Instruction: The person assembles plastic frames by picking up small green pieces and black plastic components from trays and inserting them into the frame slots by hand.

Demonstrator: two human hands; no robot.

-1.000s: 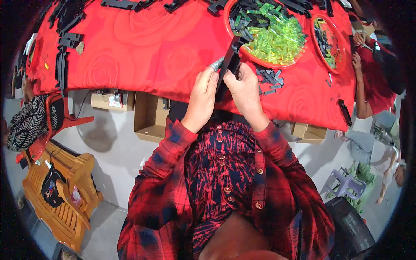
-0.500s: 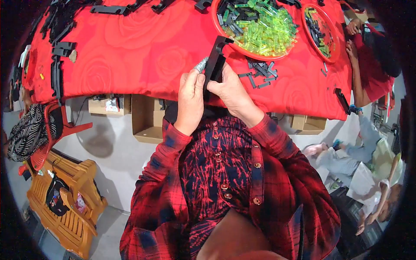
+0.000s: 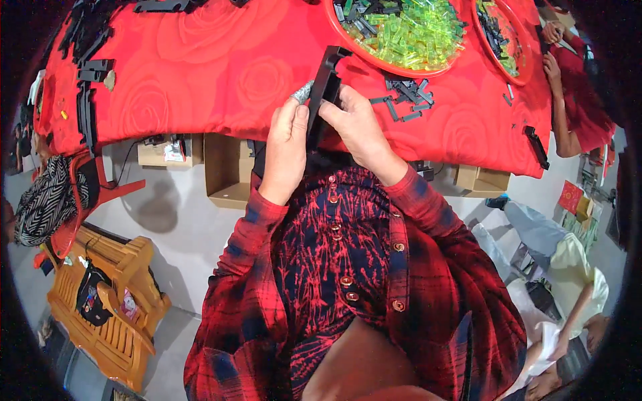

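Note:
A long black plastic part (image 3: 326,81) stands tilted upright between my two hands, above the near edge of the red-covered table. My left hand (image 3: 287,140) is closed on its left side, and silvery wrapping (image 3: 302,91) shows at a fingertip. From the right, my right hand (image 3: 358,127) grips the same part, thumb pressed against its face and fingers behind it, partly hidden. Small dark grey plastic pieces (image 3: 408,98) lie loose on the cloth to the right of my hands. Beyond them sits a round red tray (image 3: 394,69) full of yellow-green clear pieces and dark ones.
Black plastic parts (image 3: 85,113) are heaped along the table's left side. A second red tray (image 3: 498,85) stands at the right, near another person's arm (image 3: 562,107). Cardboard boxes (image 3: 227,167) sit under the table. A wooden chair (image 3: 107,307) and a red chair (image 3: 80,200) stand at left.
The black part and both my hands have shifted slightly left, still gripping. The table appears a little higher in view. At the lower right, people in the background have moved.

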